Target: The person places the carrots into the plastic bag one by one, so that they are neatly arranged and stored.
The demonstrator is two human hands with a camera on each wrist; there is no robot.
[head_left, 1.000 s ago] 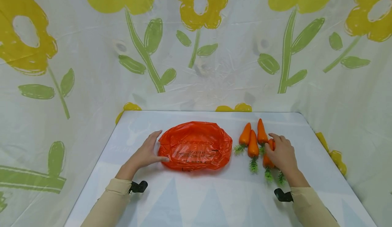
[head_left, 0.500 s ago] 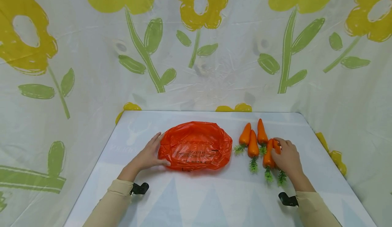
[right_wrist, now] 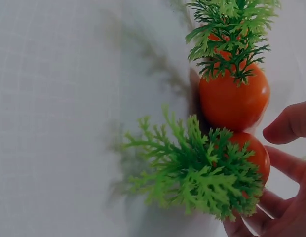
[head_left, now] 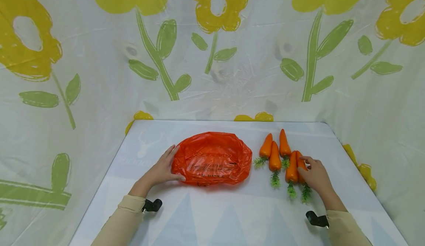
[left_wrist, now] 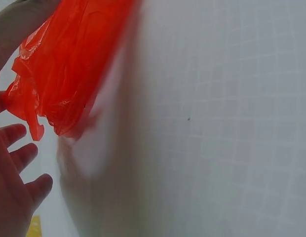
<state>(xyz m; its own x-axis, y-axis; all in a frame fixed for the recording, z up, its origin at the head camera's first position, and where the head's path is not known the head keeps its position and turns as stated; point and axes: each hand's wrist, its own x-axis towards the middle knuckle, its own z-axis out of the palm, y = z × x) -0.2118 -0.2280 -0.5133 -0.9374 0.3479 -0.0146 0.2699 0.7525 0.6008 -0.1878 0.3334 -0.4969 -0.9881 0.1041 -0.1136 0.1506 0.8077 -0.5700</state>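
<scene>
A crumpled red plastic bag [head_left: 212, 161] lies on the table with its mouth spread wide. My left hand [head_left: 161, 170] rests at its left side, thumb and fingers apart along the rim; in the left wrist view, the hand [left_wrist: 12, 173] has its fingers spread beside the hanging red film. Several orange toy carrots with green tops lie to the right of the bag. My right hand [head_left: 315, 176] is at the rightmost carrot [head_left: 300, 166]. In the right wrist view, fingers touch that carrot's [right_wrist: 256, 158] side while the thumb [right_wrist: 288, 123] stands off it.
Close beside the rightmost carrot lies another carrot [head_left: 292, 170]. Farther left and back are a carrot [head_left: 274, 157], a carrot [head_left: 266, 146] and a carrot [head_left: 284, 144]. The pale table [head_left: 206, 220] meets a flower-patterned curtain [head_left: 249, 61] behind and at both sides.
My right hand has drawn back right and toward me, uncovering the two nearest carrots. My left hand has shifted slightly against the bag's left edge.
</scene>
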